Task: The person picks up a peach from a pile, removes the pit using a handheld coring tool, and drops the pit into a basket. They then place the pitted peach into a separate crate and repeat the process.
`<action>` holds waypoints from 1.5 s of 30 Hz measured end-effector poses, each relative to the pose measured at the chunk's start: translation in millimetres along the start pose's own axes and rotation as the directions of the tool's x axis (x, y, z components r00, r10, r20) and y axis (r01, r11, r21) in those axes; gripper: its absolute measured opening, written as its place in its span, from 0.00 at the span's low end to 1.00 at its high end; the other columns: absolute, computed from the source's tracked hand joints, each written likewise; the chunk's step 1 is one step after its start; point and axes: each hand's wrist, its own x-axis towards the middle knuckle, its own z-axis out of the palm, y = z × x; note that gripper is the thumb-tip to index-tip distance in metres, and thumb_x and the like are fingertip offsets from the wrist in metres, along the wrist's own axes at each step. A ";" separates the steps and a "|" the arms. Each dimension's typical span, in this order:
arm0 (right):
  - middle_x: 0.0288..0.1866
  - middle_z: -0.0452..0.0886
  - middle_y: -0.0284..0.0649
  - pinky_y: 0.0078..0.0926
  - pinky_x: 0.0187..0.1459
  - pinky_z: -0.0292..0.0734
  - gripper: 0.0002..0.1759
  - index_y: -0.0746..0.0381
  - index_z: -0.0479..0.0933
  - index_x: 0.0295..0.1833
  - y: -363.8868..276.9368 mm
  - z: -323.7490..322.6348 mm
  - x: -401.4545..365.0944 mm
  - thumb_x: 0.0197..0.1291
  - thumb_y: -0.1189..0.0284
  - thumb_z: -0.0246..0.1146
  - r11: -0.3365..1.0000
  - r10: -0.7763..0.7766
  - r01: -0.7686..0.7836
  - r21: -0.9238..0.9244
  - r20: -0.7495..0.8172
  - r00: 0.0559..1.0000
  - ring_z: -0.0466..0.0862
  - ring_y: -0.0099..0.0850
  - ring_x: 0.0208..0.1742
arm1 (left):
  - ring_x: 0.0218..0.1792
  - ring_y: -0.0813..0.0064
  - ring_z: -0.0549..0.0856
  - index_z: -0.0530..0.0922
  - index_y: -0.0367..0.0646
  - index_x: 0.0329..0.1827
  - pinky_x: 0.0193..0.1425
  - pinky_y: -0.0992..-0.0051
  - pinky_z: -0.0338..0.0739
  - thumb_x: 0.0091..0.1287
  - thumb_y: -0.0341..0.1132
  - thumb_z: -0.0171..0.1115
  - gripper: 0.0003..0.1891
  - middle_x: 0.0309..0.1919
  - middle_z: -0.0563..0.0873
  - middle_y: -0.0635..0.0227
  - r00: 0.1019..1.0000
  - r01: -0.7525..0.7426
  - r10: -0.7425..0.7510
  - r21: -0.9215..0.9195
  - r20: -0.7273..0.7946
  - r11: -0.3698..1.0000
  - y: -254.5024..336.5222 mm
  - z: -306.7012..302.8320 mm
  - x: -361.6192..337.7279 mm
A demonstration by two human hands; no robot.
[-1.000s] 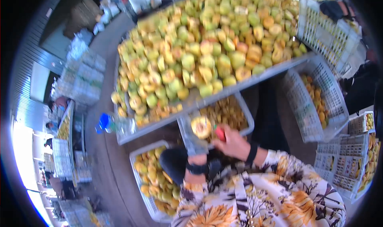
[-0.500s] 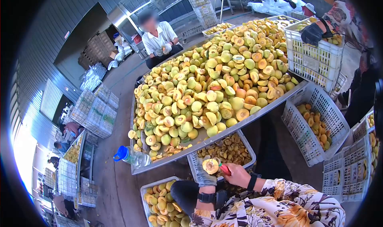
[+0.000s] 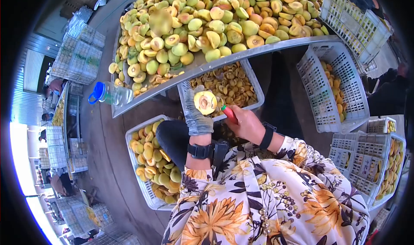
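Note:
My left hand [image 3: 197,115], in a grey knit glove, is closed around a halved peach [image 3: 205,102] with its cut face up and a brown centre showing. My right hand [image 3: 248,126] is bare and grips a coring tool [image 3: 230,114] by its red handle. The tool's small metal end is at the right edge of the peach half; whether it touches is too small to tell. Beneath both hands is a crate of brownish pits and scraps [image 3: 230,83]. A crate of peach halves [image 3: 161,159] stands left of my knee.
A metal-edged table [image 3: 254,54] ahead bears a large heap of halved peaches [image 3: 181,25]. A water bottle with a blue cap [image 3: 113,94] is at its left corner. Plastic crates [image 3: 338,87] with fruit stand at the right. Stacked crates [image 3: 82,55] and people are farther left.
My view has tilted down, so the table sits higher and the seated person across it is out of view. Both hands still hold the peach half and the tool, now close together.

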 end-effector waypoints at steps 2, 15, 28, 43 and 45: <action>0.21 0.74 0.53 0.40 0.27 0.70 0.14 0.66 0.68 0.39 -2.1 0.4 0.5 0.49 0.74 0.62 1.000 0.014 -0.014 0.002 0.020 1.000 0.77 0.52 0.26 | 0.30 0.62 0.82 0.74 0.39 0.44 0.35 0.62 0.80 0.62 0.51 0.53 0.21 0.33 0.81 0.61 0.999 -0.023 0.022 -0.020 -0.035 1.000 -3.2 4.1 -4.0; 0.20 0.73 0.53 0.38 0.24 0.69 0.12 0.67 0.66 0.35 -1.4 4.1 5.1 0.51 0.74 0.60 0.998 0.053 -0.055 0.034 0.040 0.998 0.77 0.51 0.24 | 0.41 0.71 0.80 0.69 0.40 0.55 0.42 0.73 0.79 0.62 0.42 0.58 0.21 0.45 0.78 0.63 0.976 -0.181 0.160 0.150 0.145 0.972 -12.0 21.4 -15.3; 0.21 0.74 0.57 0.39 0.27 0.71 0.14 0.71 0.65 0.40 6.8 8.2 1.6 0.48 0.77 0.57 0.996 0.055 -0.067 0.051 0.210 0.976 0.77 0.54 0.27 | 0.25 0.69 0.83 0.74 0.40 0.44 0.26 0.74 0.80 0.62 0.43 0.59 0.16 0.31 0.83 0.59 0.961 0.095 -0.188 0.395 0.202 0.914 8.1 20.0 1.6; 0.23 0.74 0.49 0.33 0.30 0.71 0.12 0.65 0.67 0.40 8.8 -1.9 10.0 0.49 0.75 0.58 0.989 0.090 -0.128 0.073 0.394 0.915 0.77 0.44 0.26 | 0.27 0.65 0.83 0.74 0.37 0.42 0.29 0.69 0.81 0.60 0.43 0.60 0.17 0.30 0.82 0.58 0.936 0.319 -0.334 0.130 0.112 0.939 3.3 4.6 -1.4; 0.20 0.72 0.48 0.33 0.23 0.71 0.12 0.68 0.65 0.40 4.2 1.4 9.9 0.49 0.76 0.56 0.989 0.036 -0.086 0.123 0.357 0.933 0.76 0.44 0.21 | 0.26 0.65 0.82 0.75 0.37 0.41 0.28 0.70 0.80 0.60 0.42 0.60 0.16 0.30 0.82 0.59 0.916 0.375 -0.388 0.126 0.102 0.919 1.8 4.1 -3.4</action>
